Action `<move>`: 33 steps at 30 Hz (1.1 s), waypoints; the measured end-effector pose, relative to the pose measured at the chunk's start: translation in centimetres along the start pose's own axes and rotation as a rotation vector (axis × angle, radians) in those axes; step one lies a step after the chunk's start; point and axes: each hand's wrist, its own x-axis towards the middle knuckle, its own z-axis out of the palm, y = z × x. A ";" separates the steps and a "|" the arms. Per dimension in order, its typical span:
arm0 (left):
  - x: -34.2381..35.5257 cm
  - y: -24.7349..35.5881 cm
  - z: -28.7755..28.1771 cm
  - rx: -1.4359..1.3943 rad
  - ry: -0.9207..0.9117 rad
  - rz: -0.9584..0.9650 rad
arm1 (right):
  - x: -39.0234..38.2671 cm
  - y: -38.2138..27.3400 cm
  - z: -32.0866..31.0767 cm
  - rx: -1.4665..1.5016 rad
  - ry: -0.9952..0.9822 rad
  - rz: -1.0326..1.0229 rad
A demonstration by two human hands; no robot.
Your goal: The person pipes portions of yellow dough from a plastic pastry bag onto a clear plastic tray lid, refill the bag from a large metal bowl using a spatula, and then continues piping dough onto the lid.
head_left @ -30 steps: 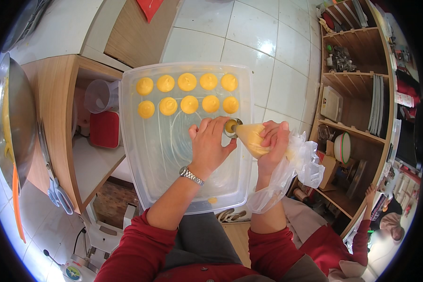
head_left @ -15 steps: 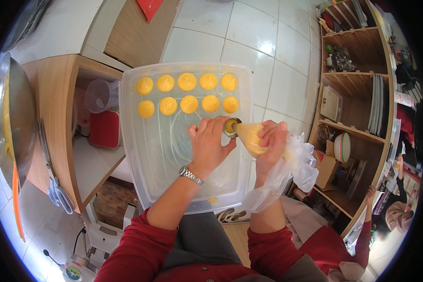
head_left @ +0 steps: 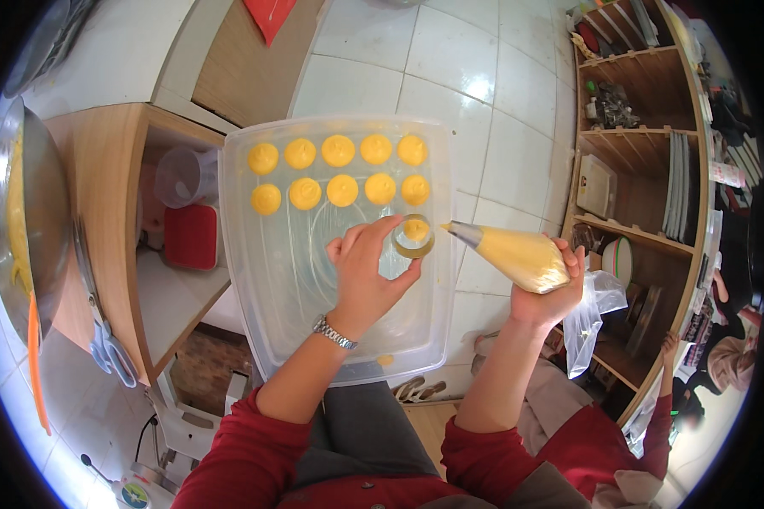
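My left hand (head_left: 372, 276) pinches a metal ring (head_left: 412, 253) between thumb and fingers, near the right side of a translucent plastic tray (head_left: 314, 288). Through the ring a small yellow mound (head_left: 416, 229) shows; I cannot tell whether the ring touches the tray or is lifted. My right hand (head_left: 552, 293) is wrapped around a piping bag (head_left: 518, 254) filled with yellow mixture. Its metal nozzle (head_left: 464, 233) points left, just right of the ring and apart from it. Several yellow piped rounds (head_left: 342, 190) lie in two rows across the tray's far part.
A wooden cabinet with scissors (head_left: 106, 343) and a metal bowl (head_left: 47, 229) stands on the left. Inside it are a clear jug (head_left: 182, 176) and a red container (head_left: 190, 237). Open wooden shelves (head_left: 641, 222) line the right. Another person's hand (head_left: 670, 345) is at the lower right.
The piping bag's nozzle has pulled away from the ring to the right, and my right hand has moved right and turned with it. My left hand still holds the ring, the mound now visible inside.
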 end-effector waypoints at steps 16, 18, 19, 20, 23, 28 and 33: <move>-0.2 -1.9 -0.6 0.206 0.028 -0.038 | -1.5 1.4 -0.9 -0.117 -0.390 -0.110; -0.2 -1.9 -0.6 0.206 0.025 -0.044 | -2.4 2.4 -0.7 -0.237 -0.534 -0.196; -0.2 -1.9 -0.6 0.207 0.021 -0.049 | -2.7 3.0 -0.7 -0.238 -0.535 -0.195; -0.1 -1.8 -0.7 0.206 0.022 -0.049 | -2.9 3.7 -0.7 -0.322 -0.642 -0.239; -0.1 -1.8 -0.7 0.207 0.015 -0.054 | -3.7 5.6 -0.6 -0.499 -0.766 -0.307; -0.1 -1.9 -0.7 0.201 0.008 -0.061 | -3.5 7.8 -0.7 -0.701 -0.836 -0.367; -0.1 -2.0 -0.8 0.201 -0.019 -0.077 | -3.7 8.4 -0.5 -0.754 -0.827 -0.395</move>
